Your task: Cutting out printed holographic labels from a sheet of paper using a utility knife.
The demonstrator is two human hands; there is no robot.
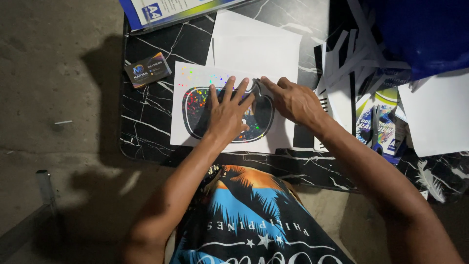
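A white sheet (190,132) printed with a large dark sunglasses shape (195,110) lies on a black marble-patterned table (146,117). The sheet glitters with rainbow holographic specks. My left hand (227,115) presses flat on the middle of the sunglasses shape, fingers spread. My right hand (290,100) rests at the sheet's upper right, its fingertips pinching something small and dark at the shape's top edge near the bridge; what it is I cannot tell.
Plain white sheets (256,46) lie under the printed one. A small dark card (147,69) sits at the table's left. A blue-edged paper pack (171,10) is at the top, cut paper strips (351,58) and printed packets (378,124) at the right. Concrete floor (53,98) lies left.
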